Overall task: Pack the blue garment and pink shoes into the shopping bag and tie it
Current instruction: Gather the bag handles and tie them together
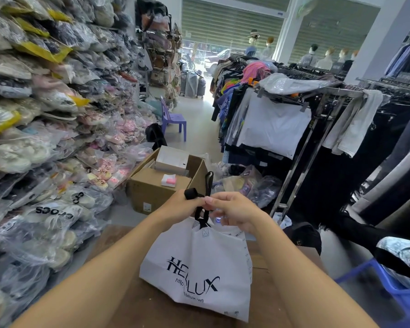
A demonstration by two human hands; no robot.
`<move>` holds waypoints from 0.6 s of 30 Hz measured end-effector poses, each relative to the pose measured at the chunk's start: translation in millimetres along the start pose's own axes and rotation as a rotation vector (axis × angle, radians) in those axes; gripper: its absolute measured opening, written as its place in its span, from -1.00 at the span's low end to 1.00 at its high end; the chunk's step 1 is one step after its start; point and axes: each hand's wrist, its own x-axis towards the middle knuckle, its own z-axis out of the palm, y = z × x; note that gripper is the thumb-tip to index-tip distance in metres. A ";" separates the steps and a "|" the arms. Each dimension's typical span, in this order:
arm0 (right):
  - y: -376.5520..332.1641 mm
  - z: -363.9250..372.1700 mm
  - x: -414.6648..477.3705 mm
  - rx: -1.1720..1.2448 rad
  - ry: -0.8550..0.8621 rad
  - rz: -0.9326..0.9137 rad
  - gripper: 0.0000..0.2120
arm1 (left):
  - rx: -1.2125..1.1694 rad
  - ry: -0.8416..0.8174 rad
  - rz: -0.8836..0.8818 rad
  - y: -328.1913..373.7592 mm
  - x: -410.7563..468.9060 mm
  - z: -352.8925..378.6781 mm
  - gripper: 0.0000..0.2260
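A white shopping bag (199, 263) with dark lettering stands bulging on a brown table (133, 311) in front of me. Its black handles (202, 209) rise from the bag's mouth and cross between my hands. My left hand (182, 204) is closed around one black strap, which loops over its fingers. My right hand (232, 210) pinches the other strap right beside it, thumb against fingers. The bag's top is gathered, so the blue garment and pink shoes are hidden from view.
An open cardboard box (159, 185) with a white box in it sits just beyond the bag. Bagged shoes (45, 138) are stacked along the left. Clothes racks (317, 119) stand on the right. A blue plastic basket (393, 290) and another person's sleeve are at the right edge.
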 end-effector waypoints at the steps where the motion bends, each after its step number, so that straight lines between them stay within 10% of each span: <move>1: 1.3 0.4 1.2 0.003 0.027 -0.004 -0.77 | -0.032 -0.020 -0.009 0.9 -0.7 -0.9 -0.72; 10: 8.9 6.5 -5.9 -0.250 0.202 -0.164 -0.85 | -0.076 0.046 -0.086 -4.4 2.0 -8.5 -0.87; 18: 13.4 21.5 -7.4 -0.685 0.163 -0.615 -0.88 | 0.519 0.023 0.092 1.3 6.1 10.7 -0.93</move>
